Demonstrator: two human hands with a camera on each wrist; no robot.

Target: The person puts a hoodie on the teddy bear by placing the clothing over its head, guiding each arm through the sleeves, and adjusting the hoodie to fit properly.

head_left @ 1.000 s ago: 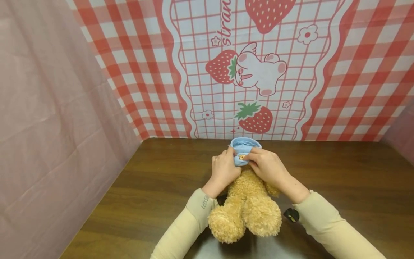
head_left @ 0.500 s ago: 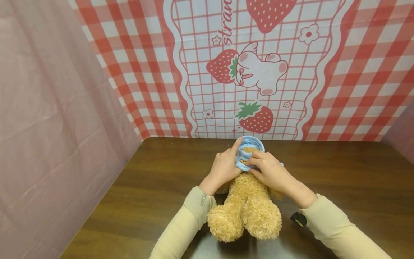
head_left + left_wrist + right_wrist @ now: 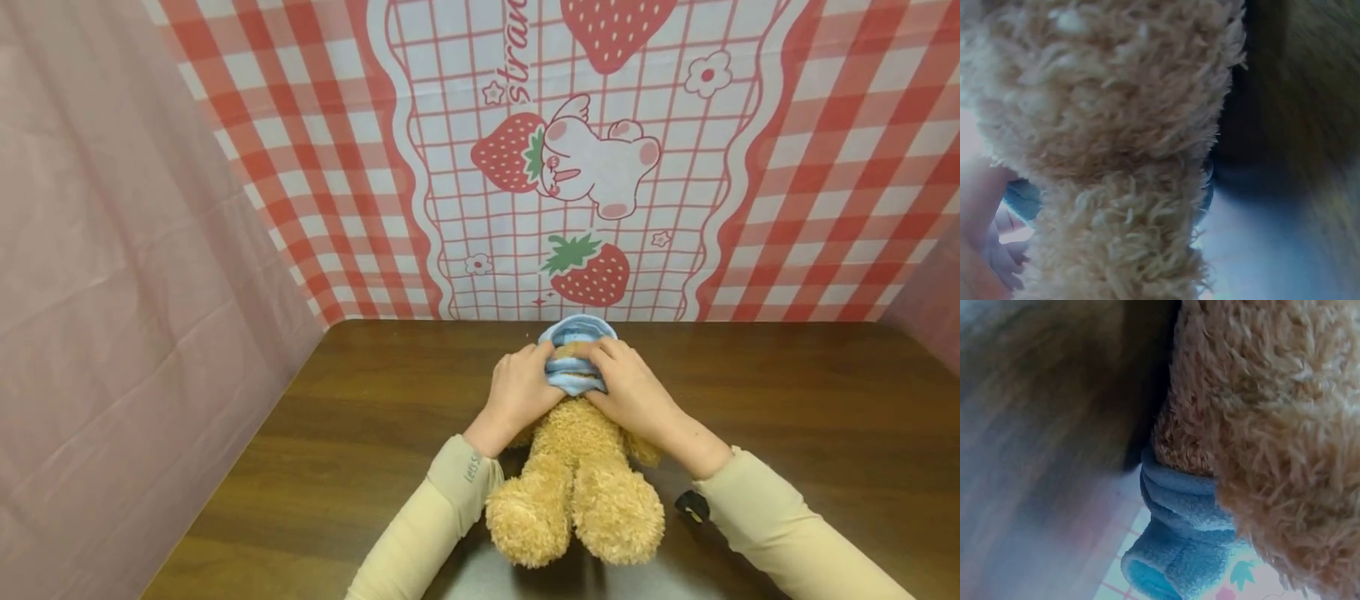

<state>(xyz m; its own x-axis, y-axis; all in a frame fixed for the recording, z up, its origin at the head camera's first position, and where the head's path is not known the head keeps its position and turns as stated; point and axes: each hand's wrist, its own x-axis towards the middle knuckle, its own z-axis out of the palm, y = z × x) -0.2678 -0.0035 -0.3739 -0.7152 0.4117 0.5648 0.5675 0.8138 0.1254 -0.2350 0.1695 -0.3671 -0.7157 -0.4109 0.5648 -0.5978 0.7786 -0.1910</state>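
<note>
— Where is the plush toy to be found?
— Over the middle of the table, between the two forearms; whether its back is fully laid down cannot be told. A blue garment is bunched about its far end, and tan fur is seen within the cloth.
— And the grip?
— The garment's left edge is pinched between the thumb and fingers of the left hand, its right edge between those of the right hand.
— How is this best done?
— The cloth is probably best spread wide and eased along evenly from both sides, a little at a time, so that fur is not snagged and the folds are not twisted. The sleeve-like tube seen in the right wrist view should be kept free.
— Which way does the toy point?
— Its long axis is run nearly straight away from the person: feet towards the wearer, clothed end towards the checked backdrop. The head cannot be made out.
— Anything farther out?
— A small dark object is seen beside the right cuff, and a pink curtain is hung at the left.
</note>
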